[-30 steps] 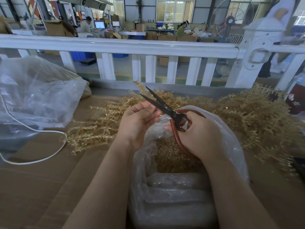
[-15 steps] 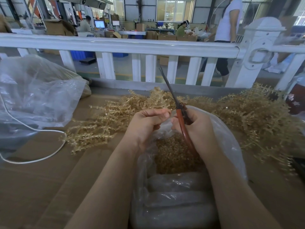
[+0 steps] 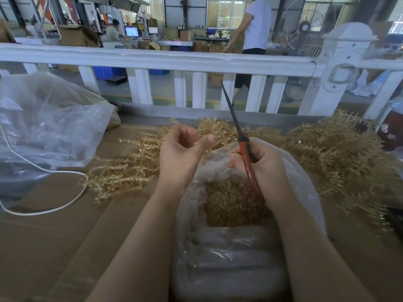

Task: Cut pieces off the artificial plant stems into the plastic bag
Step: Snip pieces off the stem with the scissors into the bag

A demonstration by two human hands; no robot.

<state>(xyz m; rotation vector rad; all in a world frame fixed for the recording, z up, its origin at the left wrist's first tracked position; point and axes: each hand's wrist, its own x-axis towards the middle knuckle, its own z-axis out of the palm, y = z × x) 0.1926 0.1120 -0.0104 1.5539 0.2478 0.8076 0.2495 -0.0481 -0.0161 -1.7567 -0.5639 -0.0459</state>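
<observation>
My right hand (image 3: 265,171) grips the red handles of the scissors (image 3: 243,147), whose closed dark blades point up and away over the bag. My left hand (image 3: 180,155) hovers above the bag's left rim, palm turned up, fingers loosely curled and thumb stretched out, with nothing visible in it. The clear plastic bag (image 3: 303,179) stands open between my forearms and holds a heap of golden cut pieces (image 3: 231,203). Golden artificial plant stems lie in a pile to the left (image 3: 122,171) and in a bigger pile to the right (image 3: 338,155) of the bag.
A large crumpled clear bag (image 3: 43,127) sits at the left, with a white cord (image 3: 45,171) looping over the cardboard tabletop (image 3: 43,247). A white fence (image 3: 174,62) borders the far edge. Behind it a person (image 3: 257,29) walks past.
The scissors went from open and pointing left to closed and upright. My left hand rose slightly and loosened its curled fingers. A person walked leftward behind the fence.
</observation>
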